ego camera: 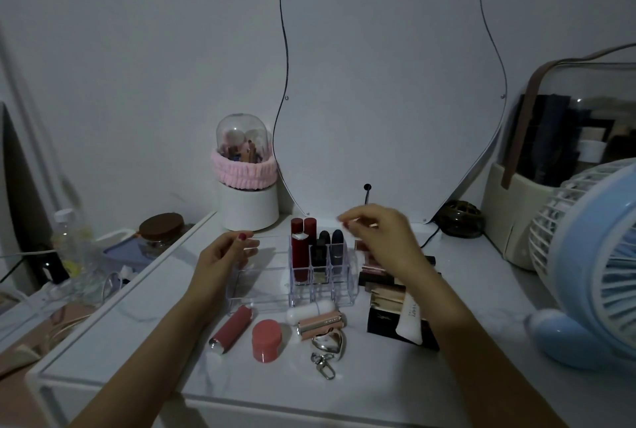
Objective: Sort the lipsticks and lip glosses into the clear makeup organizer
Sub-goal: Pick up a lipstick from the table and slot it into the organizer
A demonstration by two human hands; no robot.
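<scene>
Lipsticks [311, 252] upright in clear organizer [261, 293]

1. The clear makeup organizer [275, 290] stands upright on the counter. It has an open tray section on its left and a grid of small cells on its right.
2. Two dark red lipsticks [303, 248] stand upright in the left cells of the grid.
3. Two black lipsticks [328, 248] stand upright in the cells just to their right.
4. A dusty-pink lipstick tube [231, 329] lies tilted on the counter in front of the tray section.
5. A pale pink lipstick [320, 323] lies on its side in front of the grid.
</scene>
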